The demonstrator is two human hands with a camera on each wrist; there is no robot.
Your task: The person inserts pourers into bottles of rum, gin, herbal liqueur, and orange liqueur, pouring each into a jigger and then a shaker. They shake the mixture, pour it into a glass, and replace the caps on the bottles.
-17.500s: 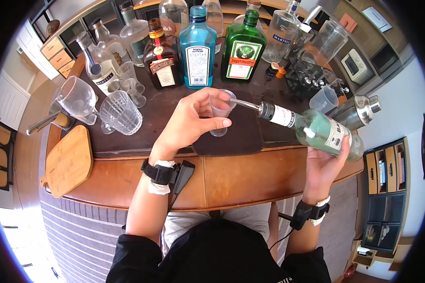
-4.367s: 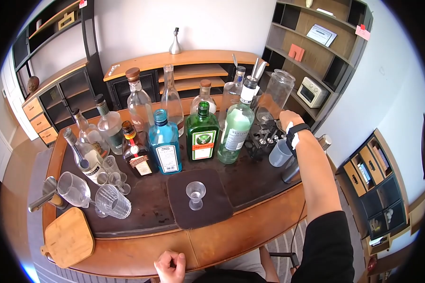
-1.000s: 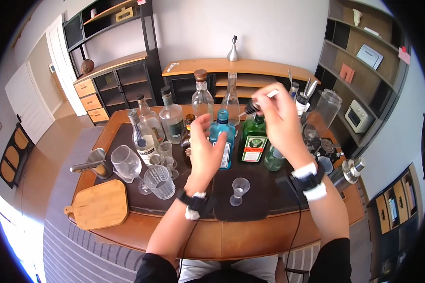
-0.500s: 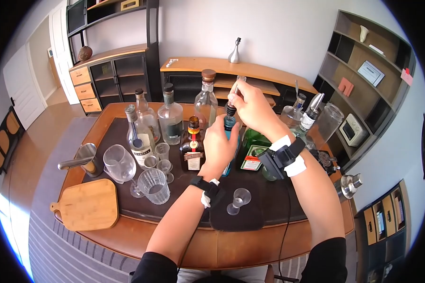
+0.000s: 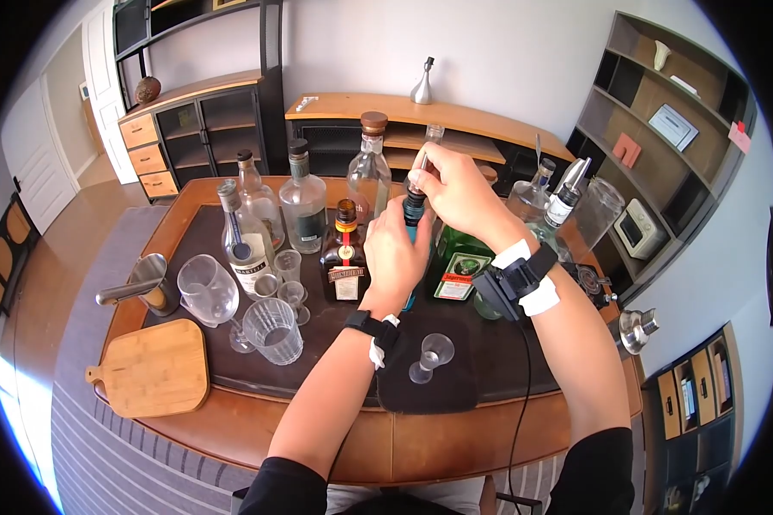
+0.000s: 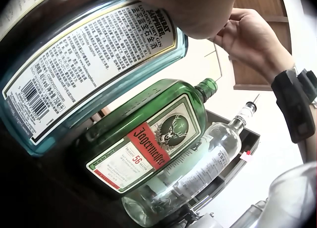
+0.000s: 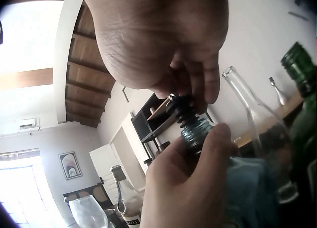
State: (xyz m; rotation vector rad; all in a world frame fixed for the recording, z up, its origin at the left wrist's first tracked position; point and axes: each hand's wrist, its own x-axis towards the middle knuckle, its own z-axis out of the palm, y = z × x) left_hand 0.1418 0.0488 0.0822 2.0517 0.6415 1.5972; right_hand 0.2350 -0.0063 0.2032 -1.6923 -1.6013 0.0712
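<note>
My left hand point(image 5: 397, 251) grips the neck of a blue Bombay Sapphire gin bottle point(image 6: 89, 65), which stands upright on the bar table. Above it my right hand point(image 5: 468, 193) pinches a pour spout point(image 7: 184, 112) with a black ribbed stopper. In the right wrist view the stopper's lower end is right at the bottle's threaded mouth point(image 7: 195, 131). Most of the spout's metal tube is hidden by my right fingers. Beside the blue bottle stand a green Jägermeister bottle point(image 6: 148, 139) and a brown Cointreau bottle point(image 5: 345, 262).
A small clear measuring glass point(image 5: 435, 350) stands on the dark mat point(image 5: 429, 395) in front. Several glasses, including a ribbed mixing glass point(image 5: 273, 332), and a wooden board point(image 5: 150, 369) are at left. Other bottles line the back; a metal shaker point(image 5: 636, 330) is at right.
Since seconds ago, the pale green bottle has left my right hand and the measuring glass stands on the mat. Just now my left hand took the blue bottle's neck; my right brought the spout over.
</note>
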